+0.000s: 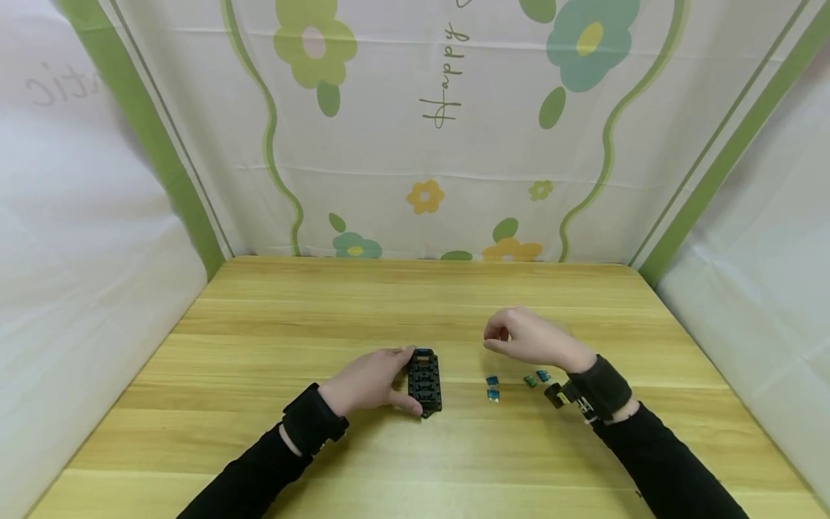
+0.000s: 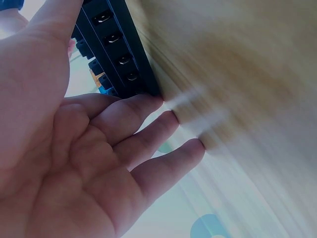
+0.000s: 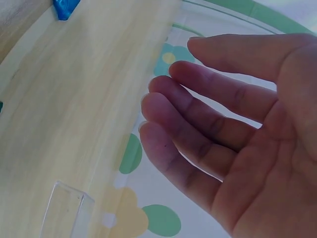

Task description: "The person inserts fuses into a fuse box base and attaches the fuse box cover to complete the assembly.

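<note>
A black fuse block [image 1: 424,382] with a row of slots lies on the wooden table, a blue piece at its far end. My left hand [image 1: 376,382] holds it from the left, thumb at the near end and fingers at the far end. Metal contacts show along its side [image 2: 113,38] in the left wrist view. To the right, my right hand [image 1: 528,337] hovers over the table with fingers loosely bent and nothing in them, as its palm [image 3: 267,163] shows. Small blue blade fuses [image 1: 493,396] and a green fuse [image 1: 531,380] lie between the block and my right wrist.
A clear plastic cover [image 3: 67,210] lies on the table in the right wrist view. White cloth walls with printed flowers [image 1: 424,197] enclose the wooden table [image 1: 311,295] at the back and both sides.
</note>
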Demonstrator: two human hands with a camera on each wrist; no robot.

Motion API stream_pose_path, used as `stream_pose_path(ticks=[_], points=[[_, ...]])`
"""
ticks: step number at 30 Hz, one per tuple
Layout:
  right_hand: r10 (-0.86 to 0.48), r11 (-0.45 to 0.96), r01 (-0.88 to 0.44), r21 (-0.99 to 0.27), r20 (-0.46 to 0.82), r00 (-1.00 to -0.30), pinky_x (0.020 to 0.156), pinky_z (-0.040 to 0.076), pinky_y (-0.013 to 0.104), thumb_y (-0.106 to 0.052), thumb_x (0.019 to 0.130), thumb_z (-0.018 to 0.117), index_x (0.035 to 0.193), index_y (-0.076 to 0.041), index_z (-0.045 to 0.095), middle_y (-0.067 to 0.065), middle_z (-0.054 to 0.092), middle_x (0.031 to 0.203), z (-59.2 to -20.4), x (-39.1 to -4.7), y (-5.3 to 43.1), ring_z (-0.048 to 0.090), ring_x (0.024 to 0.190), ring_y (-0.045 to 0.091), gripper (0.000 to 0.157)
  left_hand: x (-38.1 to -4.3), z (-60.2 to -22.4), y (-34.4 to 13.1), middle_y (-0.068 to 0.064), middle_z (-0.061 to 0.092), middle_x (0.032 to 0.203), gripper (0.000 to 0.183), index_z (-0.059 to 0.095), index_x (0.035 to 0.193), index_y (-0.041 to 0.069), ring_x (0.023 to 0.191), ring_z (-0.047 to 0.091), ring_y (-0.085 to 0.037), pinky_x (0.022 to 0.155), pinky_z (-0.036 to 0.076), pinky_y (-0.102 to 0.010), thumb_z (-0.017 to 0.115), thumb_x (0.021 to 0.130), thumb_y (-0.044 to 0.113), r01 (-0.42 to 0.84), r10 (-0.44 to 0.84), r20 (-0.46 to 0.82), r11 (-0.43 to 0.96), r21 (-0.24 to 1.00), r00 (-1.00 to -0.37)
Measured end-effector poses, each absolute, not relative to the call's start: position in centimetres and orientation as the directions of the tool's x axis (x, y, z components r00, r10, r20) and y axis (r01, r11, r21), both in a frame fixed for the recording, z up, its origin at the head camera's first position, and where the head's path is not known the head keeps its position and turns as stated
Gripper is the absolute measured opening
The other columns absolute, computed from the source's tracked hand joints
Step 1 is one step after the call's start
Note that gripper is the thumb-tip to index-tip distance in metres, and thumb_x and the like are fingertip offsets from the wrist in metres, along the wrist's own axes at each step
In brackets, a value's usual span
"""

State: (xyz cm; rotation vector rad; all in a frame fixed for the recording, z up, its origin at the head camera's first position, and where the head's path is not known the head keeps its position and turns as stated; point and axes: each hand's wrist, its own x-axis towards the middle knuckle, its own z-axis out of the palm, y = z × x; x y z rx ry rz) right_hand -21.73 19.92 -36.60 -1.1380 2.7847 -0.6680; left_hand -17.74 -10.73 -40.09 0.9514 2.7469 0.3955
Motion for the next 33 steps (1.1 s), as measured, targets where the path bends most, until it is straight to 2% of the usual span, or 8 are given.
stream_pose_path(ticks=[11, 20, 33], points=[[-0.661, 0.646, -0.638, -0.419, 0.110, -0.742, 0.062, 0.045, 0.025, -0.017, 0.093, 0.062, 0.091, -0.021, 0.068, -0.011, 0.058, 0.079, -36.4, -21.5, 20.7, 0.054, 0.068, 0.009, 0.008, -17.9, -40.3, -10.6, -0.018, 0.042, 0.141, 0.109, 0.030, 0.148, 0.001, 0.128, 0.042, -0.029, 0.101, 0.034, -0.037, 0.064, 0.071, 0.070, 0.570, 0.624, -0.106, 0.760, 0.312, -0.774], [-0.657, 0.652, -0.638, -0.410, 0.114, -0.745, 0.064, 0.045, 0.025, -0.019, 0.093, 0.063, 0.092, -0.022, 0.068, -0.012, 0.059, 0.081, -36.6, -21.1, 21.1, 0.055, 0.070, 0.004, 0.007, -17.7, -40.3, -10.7, -0.017, 0.041, 0.142, 0.109, 0.029, 0.149, 0.001, 0.128, 0.042, -0.029, 0.101, 0.034, -0.036, 0.063, 0.071, 0.070, 0.570, 0.627, -0.112, 0.758, 0.317, -0.771], [-0.633, 0.661, -0.595, -0.456, 0.086, -0.769, 0.062, 0.046, 0.026, -0.017, 0.093, 0.063, 0.092, -0.017, 0.068, -0.009, 0.059, 0.080, -37.1, -21.0, 23.1, 0.055, 0.070, 0.006, 0.006, -17.7, -40.2, -10.7, -0.017, 0.041, 0.142, 0.108, 0.029, 0.149, 0.001, 0.129, 0.041, -0.028, 0.102, 0.033, -0.036, 0.063, 0.072, 0.069, 0.569, 0.627, -0.115, 0.758, 0.318, -0.771]])
